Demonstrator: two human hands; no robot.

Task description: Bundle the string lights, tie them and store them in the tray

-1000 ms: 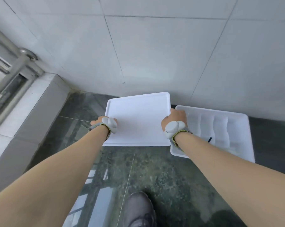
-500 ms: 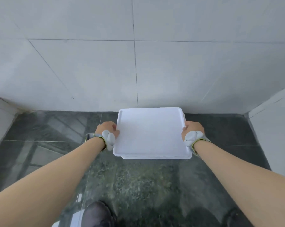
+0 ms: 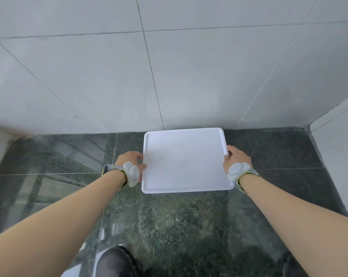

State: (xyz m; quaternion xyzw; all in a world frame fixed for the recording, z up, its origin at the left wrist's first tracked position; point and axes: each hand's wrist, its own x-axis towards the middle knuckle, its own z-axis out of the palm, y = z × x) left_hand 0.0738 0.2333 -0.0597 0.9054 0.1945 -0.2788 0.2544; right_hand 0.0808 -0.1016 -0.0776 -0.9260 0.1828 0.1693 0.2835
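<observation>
Head view: the left hand (image 3: 129, 159) and right hand (image 3: 236, 156) each curl their fingers around a side edge of the white tray (image 3: 184, 136), held over the dark floor (image 3: 169, 220) near the wall (image 3: 169, 66). The tray is bare; no lights show, so bundling, tying and storing seem undone.

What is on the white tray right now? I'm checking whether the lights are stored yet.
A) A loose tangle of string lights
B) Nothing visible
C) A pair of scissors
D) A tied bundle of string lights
B: the tray shows only its bare white surface, with the left hand and right hand gripping its side edges above the dark floor; no string lights appear anywhere in view.
</observation>
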